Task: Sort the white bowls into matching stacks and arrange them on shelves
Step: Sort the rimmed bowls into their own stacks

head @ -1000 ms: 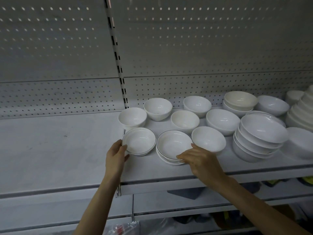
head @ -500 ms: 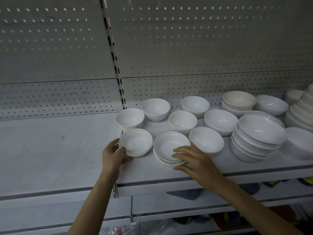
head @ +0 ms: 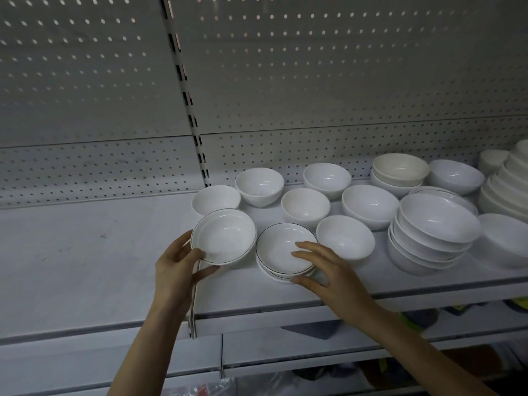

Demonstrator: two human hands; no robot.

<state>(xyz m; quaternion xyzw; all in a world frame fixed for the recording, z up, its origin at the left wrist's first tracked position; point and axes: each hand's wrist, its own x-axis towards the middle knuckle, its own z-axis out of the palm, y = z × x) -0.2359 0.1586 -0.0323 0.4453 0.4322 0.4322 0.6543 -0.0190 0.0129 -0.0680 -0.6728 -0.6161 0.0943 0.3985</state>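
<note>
The shelf (head: 85,267) is crowded on the right, where a tall stack of plain bowls (head: 434,238) is parked. Near the front edge, the black-rimmed stack (head: 280,252) is steadied by the right hand (head: 328,272), fingers spread wide over it. A matching black-rimmed bowl (head: 224,237) is gripped at its near edge by the left hand (head: 177,270), tilted, just beside that stack. It should probably be levelled and centred before being lowered, so rims aren't chipped.
</note>
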